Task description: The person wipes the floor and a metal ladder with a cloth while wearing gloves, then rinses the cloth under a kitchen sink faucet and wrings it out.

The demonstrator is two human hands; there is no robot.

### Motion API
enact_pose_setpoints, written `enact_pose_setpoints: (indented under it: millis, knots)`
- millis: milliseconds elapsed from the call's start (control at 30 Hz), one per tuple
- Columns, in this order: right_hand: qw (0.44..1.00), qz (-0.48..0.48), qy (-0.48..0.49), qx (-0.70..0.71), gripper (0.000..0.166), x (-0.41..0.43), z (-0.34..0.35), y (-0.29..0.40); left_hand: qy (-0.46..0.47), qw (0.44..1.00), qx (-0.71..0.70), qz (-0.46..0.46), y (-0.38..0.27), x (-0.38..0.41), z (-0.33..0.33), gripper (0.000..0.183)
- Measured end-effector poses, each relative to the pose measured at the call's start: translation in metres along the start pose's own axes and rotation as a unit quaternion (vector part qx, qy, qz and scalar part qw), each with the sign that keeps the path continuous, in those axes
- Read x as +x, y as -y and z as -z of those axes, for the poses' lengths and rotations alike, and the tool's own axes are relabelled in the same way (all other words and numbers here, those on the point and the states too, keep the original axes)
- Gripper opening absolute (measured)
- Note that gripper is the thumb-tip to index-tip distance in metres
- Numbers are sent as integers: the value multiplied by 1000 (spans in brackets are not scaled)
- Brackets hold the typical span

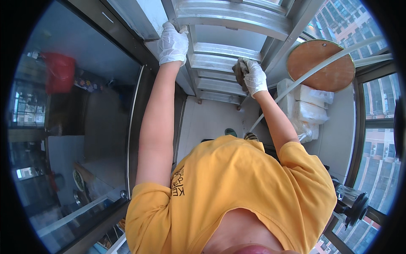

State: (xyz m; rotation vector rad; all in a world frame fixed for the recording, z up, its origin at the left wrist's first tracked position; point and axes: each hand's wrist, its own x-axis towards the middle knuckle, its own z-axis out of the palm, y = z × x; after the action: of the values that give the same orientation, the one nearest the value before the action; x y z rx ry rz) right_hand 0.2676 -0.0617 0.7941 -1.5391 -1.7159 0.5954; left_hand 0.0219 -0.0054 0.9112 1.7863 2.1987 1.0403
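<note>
An aluminium stepladder with ribbed treads stands before me. My left hand, in a thin white glove, grips its left side rail high up, close to a pale wall post. My right hand, gloved the same way, is closed around a crumpled grey-brown cloth. That cloth is against or just in front of a middle tread near the right rail; exact contact cannot be made out. The fingers inside the cloth are partly hidden.
A dark-framed glass door runs along my left. To the right, a white pipe slants past a round brown board and plastic-wrapped white packs. Windows line that side. Below lies a pale tiled floor with a green slipper.
</note>
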Motion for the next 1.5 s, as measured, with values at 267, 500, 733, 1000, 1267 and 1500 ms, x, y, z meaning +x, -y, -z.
enact_pose_setpoints:
  millis: [267,500,733,1000,1267,1500]
  knots:
    - [975,130,57,-171,47,95,-135,29,-9,1000,-11,-17,11,9,-9,43]
    - [970,43,13,-239,17,80,-56,-45,-2,999,-26,-25,13,3,-11,38]
    - [861,-155,-102,474,26,56,-23,6,-3,966,-259,-2,35,-17,-1,62]
    - [654,-183,218,701,31,-38,-28,95,204,588,-737,262,38,-170,21,69]
    - [630,34,652,420,61,-112,-67,127,-135,442,-790,404,77,-307,33,32]
    - [726,114,572,364,30,-181,-140,133,-342,458,-711,410,102,-426,109,35]
